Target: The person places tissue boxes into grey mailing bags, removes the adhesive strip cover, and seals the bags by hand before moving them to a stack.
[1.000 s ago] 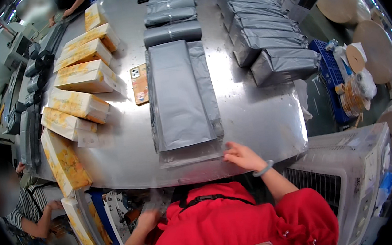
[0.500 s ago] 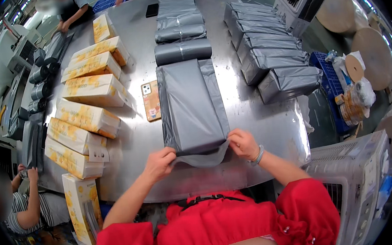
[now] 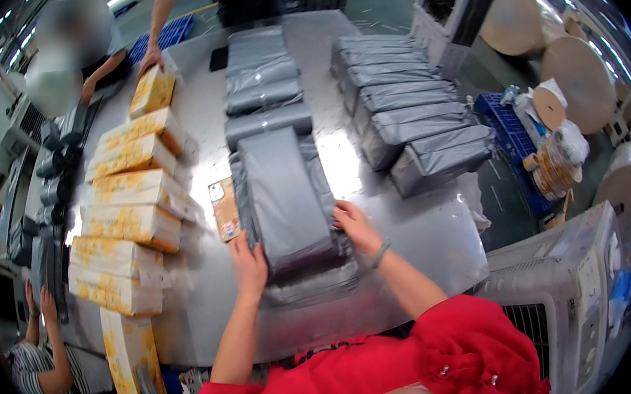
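A grey plastic mailing bag (image 3: 282,200) with a boxy content lies lengthwise on the metal table in front of me. Its near end, toward my body, lies loose and flattened. My left hand (image 3: 248,266) rests along the bag's left side, fingers stretched out and apart. At the right side, the bent fingers of my right hand (image 3: 356,227) pinch the bag's edge. Just left of the bag is a phone in a patterned brown case (image 3: 224,209), close to my left fingertips. Beyond the bag lie a grey roll (image 3: 268,125) and a row of folded grey bags (image 3: 258,69).
White-and-yellow packs (image 3: 132,222) line the table's left side; another person's hand (image 3: 150,59) touches the farthest. Filled grey bags (image 3: 445,158) stand in a row on the right. A dark phone (image 3: 218,58) lies at the far edge. Other people work at the left.
My hands have left the bag's near mouth and moved up along its sides. The near flap now lies down. A person at the far side has reached onto the farthest pack. My view has shifted.
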The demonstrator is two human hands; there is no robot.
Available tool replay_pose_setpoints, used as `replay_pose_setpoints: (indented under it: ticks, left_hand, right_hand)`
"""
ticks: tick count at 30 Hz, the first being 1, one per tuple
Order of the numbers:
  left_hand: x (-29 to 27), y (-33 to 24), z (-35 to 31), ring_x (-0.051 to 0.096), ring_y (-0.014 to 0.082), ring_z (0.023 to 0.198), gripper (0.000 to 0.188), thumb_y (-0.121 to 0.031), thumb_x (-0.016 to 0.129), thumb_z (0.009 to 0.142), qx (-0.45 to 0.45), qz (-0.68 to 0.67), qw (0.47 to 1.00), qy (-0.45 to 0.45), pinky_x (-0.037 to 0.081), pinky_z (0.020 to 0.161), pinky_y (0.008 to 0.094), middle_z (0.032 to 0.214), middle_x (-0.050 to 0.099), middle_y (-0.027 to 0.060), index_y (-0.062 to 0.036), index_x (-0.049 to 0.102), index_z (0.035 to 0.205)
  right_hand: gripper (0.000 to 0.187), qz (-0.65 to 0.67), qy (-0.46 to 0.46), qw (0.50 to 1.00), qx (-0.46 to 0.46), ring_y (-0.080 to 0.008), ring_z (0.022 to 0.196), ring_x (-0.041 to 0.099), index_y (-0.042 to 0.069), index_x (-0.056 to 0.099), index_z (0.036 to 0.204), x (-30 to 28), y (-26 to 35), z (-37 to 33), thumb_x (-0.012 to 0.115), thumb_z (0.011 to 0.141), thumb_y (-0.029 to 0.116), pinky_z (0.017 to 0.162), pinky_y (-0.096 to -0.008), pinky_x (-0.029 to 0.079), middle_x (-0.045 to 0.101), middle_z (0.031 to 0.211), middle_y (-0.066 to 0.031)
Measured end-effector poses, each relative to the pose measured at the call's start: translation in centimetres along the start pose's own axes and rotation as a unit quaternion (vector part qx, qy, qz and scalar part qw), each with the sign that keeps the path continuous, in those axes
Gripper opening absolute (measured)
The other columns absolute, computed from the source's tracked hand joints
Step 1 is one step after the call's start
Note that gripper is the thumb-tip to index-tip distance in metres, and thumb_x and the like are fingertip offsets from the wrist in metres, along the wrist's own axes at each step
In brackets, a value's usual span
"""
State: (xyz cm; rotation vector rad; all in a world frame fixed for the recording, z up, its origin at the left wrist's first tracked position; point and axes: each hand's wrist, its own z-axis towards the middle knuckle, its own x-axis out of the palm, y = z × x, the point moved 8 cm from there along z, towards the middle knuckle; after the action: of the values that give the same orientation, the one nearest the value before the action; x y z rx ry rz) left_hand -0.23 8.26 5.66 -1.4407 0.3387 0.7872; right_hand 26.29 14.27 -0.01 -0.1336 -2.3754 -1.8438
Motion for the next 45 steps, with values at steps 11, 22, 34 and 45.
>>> replay_pose_setpoints:
  ticks: [11, 22, 34, 45]
  left_hand:
    - [10.0, -15.2, -13.1, 0.034, 0.0401, 0.127, 0.052, -0.021, 0.064, 0.082, 0.340, -0.151, 0.923, 0.098, 0.031, 0.105, 0.0432, 0.142, 0.029, 0.0236, -0.0166, 0.049, 0.131]
    - [-5.6, -4.8, -10.9, 0.050, 0.0366, 0.109, 0.041, -0.019, 0.066, 0.078, 0.073, 0.061, 0.994, -0.062, 0.040, 0.094, 0.0432, 0.120, 0.052, 0.0198, -0.0028, 0.056, 0.114]
    - [-33.6, 15.1, -9.1, 0.040, 0.0342, 0.122, 0.097, -0.040, 0.078, 0.061, -0.313, 0.496, 0.809, 0.034, 0.034, 0.100, 0.0476, 0.130, 0.042, 0.0200, -0.0142, 0.029, 0.141]
    - [-30.7, 21.8, -6.5, 0.036, 0.0352, 0.126, 0.106, -0.032, 0.077, 0.070, -0.318, -0.076, 0.945, -0.031, 0.037, 0.096, 0.0546, 0.139, 0.030, 0.0205, -0.0087, 0.008, 0.146]
  right_hand:
    - [0.092, 0.015, 0.155, 0.980, 0.122, -0.0244, 0.131, 0.032, 0.004, 0.020, 0.145, -14.0, 9.6, -11.1, 0.075, 0.075, 0.027, 0.108, -0.0358, 0.028, 0.033, 0.143, -0.0119]
    - [0.083, -0.693, -0.051, 0.683, -0.226, -0.0353, 0.117, 0.045, 0.007, 0.049, 0.129, -29.6, 18.1, -3.9, 0.064, 0.048, -0.009, 0.104, -0.0397, 0.032, 0.049, 0.122, -0.0155]
    - [0.053, -0.546, -0.106, 0.696, -0.455, -0.0391, 0.114, 0.048, -0.003, 0.047, 0.123, -9.9, 19.4, 7.3, 0.063, 0.072, 0.000, 0.098, -0.0409, 0.037, 0.051, 0.121, -0.0240]
    - [0.035, -0.494, 0.027, 0.838, -0.232, -0.0344, 0.097, 0.055, -0.001, 0.055, 0.108, -0.7, 8.6, -12.7, 0.063, 0.075, 0.005, 0.086, -0.0395, 0.044, 0.057, 0.101, -0.0184]
